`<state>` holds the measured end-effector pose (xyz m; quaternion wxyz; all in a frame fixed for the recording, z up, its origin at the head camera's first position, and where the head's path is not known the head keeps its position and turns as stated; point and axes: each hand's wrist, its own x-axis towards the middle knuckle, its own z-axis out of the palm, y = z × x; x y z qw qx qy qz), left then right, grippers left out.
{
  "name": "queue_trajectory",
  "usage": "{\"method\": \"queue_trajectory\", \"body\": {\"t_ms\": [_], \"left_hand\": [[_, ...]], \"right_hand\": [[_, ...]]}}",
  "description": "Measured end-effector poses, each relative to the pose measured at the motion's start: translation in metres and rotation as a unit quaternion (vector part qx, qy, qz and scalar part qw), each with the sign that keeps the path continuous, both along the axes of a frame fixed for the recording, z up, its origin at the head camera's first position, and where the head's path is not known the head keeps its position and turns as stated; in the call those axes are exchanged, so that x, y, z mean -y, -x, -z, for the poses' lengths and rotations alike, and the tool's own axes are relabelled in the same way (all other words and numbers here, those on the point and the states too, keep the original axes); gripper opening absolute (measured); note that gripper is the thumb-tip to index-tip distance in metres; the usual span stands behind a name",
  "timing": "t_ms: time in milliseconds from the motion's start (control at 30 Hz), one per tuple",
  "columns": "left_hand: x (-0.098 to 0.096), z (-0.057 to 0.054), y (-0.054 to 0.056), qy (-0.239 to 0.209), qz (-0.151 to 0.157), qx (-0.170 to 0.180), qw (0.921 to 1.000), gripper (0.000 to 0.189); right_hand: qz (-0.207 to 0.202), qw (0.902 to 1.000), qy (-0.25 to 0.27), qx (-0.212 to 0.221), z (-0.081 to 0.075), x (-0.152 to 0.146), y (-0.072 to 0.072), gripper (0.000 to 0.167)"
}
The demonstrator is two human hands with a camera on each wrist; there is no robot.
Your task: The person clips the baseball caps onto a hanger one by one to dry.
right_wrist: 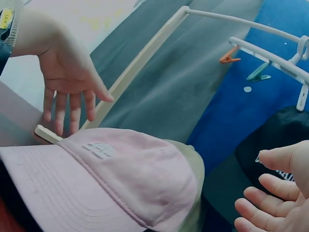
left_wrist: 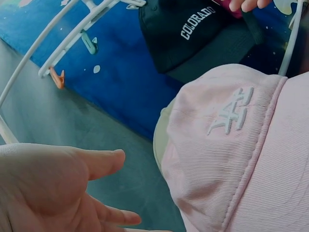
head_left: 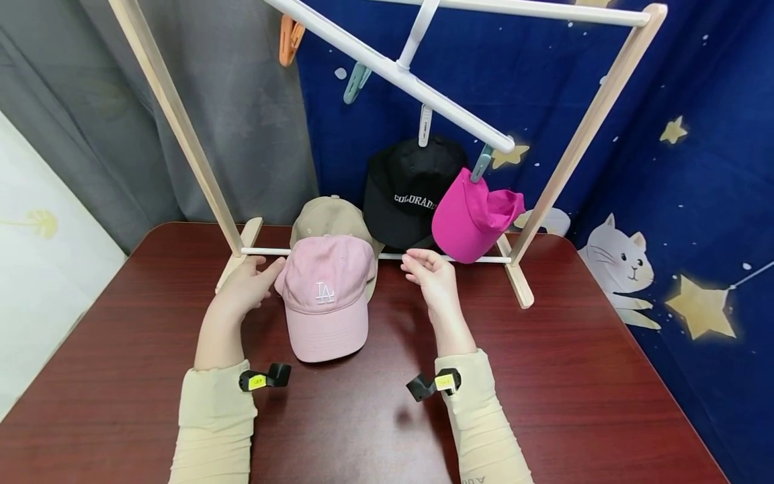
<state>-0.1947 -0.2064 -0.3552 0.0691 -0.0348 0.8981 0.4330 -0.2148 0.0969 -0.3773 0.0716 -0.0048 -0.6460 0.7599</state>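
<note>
A pink cap point(head_left: 329, 282) with white LA lettering lies brim forward against a beige cap point(head_left: 332, 214), which it partly covers. My left hand point(head_left: 244, 286) is just left of the pink cap; the left wrist view shows a gap between them and nothing held. To the right of the pink cap, my right hand point(head_left: 431, 275) hovers before the black COLORADO cap point(head_left: 411, 175), fingers loosely bent and holding nothing. A white clip point(head_left: 425, 126) grips the black cap from above. Beside it, a magenta cap point(head_left: 468, 215) hangs tilted from a blue-grey clip point(head_left: 482, 163).
A white hanger bar point(head_left: 363, 57) slopes down to the right. An orange clip point(head_left: 291, 40) and a teal clip point(head_left: 357, 82) on it hold nothing. The wooden rack's posts point(head_left: 589, 128) flank the caps, with a low white rod point(head_left: 266, 251) crossing the dark red table point(head_left: 574, 403).
</note>
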Motion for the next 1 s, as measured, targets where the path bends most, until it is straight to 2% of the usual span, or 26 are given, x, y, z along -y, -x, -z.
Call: {"method": "queue_trajectory", "body": {"t_ms": [167,400,600,733,1000], "left_hand": [[-0.001,0.003,0.002,0.003,0.002,0.018,0.9998,0.077],[-0.001,0.009,0.004,0.005,-0.008,0.059,0.9982,0.079],[-0.001,0.017,0.007,-0.007,-0.008,0.099,0.9951,0.068],[-0.001,0.021,0.009,-0.002,0.000,0.110,0.9940,0.067],[-0.002,0.028,0.010,0.000,-0.002,0.117,0.9932,0.066]], "right_hand": [[-0.013,0.9996,-0.011,0.021,0.006,0.005,-0.001,0.022],[-0.037,0.9955,-0.065,0.058,0.023,0.008,0.000,0.026],[-0.090,0.9862,-0.097,0.099,0.038,0.018,-0.003,0.034],[-0.120,0.9800,-0.105,0.120,0.046,0.023,-0.004,0.036],[-0.135,0.9759,-0.115,0.128,0.056,0.029,-0.007,0.034]]}}
